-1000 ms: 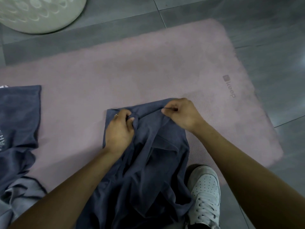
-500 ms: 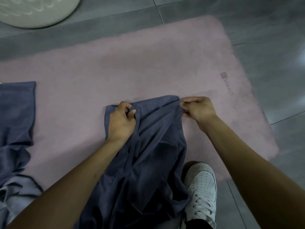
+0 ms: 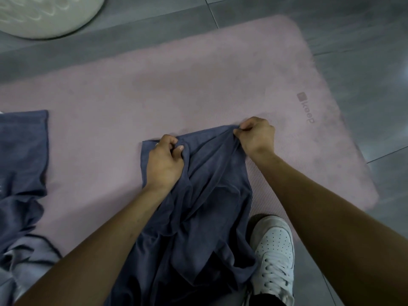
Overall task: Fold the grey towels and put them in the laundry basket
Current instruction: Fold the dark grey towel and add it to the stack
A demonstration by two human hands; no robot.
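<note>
Towel point(image 3: 198, 195) lies bunched on the pink mat point(image 3: 198, 85), its far edge pinched by both the left hand point(image 3: 165, 162) and right hand point(image 3: 257, 136). Draw those 2 grips apart until the edge is taut, then lay it flat before folding.

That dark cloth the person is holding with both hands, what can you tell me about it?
The grey towel is dark blue-grey, soft and matte, like terry cloth. It is unfolded and rumpled into long folds, running from the pink mat down toward the person, beside a white sneaker. Its far edge lies on the mat. The left hand grips a bunch near the far left corner; the right hand pinches the far right corner.
</note>
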